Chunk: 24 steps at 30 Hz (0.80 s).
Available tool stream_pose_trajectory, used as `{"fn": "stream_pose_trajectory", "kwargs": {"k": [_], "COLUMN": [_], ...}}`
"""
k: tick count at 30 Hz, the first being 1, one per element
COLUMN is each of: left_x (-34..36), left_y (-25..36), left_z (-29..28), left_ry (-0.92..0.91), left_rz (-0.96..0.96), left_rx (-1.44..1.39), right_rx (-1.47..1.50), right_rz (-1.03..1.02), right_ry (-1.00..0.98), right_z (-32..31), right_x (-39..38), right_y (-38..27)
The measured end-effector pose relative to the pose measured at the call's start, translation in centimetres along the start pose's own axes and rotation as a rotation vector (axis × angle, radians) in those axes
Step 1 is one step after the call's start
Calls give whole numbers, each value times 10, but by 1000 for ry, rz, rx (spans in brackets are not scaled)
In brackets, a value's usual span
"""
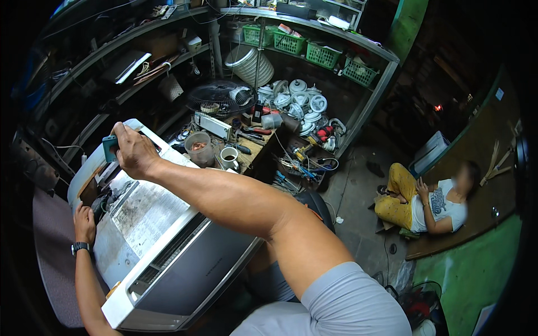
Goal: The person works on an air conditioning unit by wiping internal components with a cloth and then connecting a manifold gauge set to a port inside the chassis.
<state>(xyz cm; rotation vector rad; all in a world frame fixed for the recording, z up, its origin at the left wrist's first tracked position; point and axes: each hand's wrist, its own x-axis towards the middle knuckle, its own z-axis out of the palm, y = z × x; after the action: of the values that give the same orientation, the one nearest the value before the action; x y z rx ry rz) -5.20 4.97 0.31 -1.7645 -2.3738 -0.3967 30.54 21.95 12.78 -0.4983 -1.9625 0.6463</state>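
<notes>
A large white appliance (158,221) with a dark grey front panel and a slotted vent lies tilted before me, its upper casing partly open. My right arm crosses over it. At the far edge, my right hand (133,150) is closed on a small teal box-shaped part (109,149); its exact kind is unclear. My left hand (84,223), with a black watch (81,247) at the wrist, curls its fingers over the rim of the opening on the left. Dark parts and wires (103,201) show inside, beside those fingertips.
Beyond the appliance, a workbench holds a cup of dark drink (229,157), a plastic tub (199,149), pliers (257,131) and a fan (219,98). White round parts (302,103) are heaped behind. Green baskets (323,55) line a shelf. A person (443,204) sits at right.
</notes>
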Motion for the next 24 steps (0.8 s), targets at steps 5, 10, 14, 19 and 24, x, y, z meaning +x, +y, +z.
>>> {"fn": "stream_pose_trajectory", "kwargs": {"k": [5, 10, 14, 19, 24], "left_x": [0, 1, 0, 2, 3], "left_y": [1, 0, -4, -3, 1], "left_z": [0, 1, 3, 4, 4], "left_ry": [-24, -36, -18, -17, -58], "left_rz": [0, 30, 32, 41, 13], "left_rx": [9, 44, 36, 38, 56], "right_rx": [-17, -30, -21, -11, -41], "right_rz": [7, -6, 7, 12, 14], "right_ry": [-13, -14, -26, -26, -31], "right_z": [-1, -1, -3, -6, -6], "right_x": [0, 0, -1, -1, -2], "right_y": [-1, 1, -4, -7, -5]}}
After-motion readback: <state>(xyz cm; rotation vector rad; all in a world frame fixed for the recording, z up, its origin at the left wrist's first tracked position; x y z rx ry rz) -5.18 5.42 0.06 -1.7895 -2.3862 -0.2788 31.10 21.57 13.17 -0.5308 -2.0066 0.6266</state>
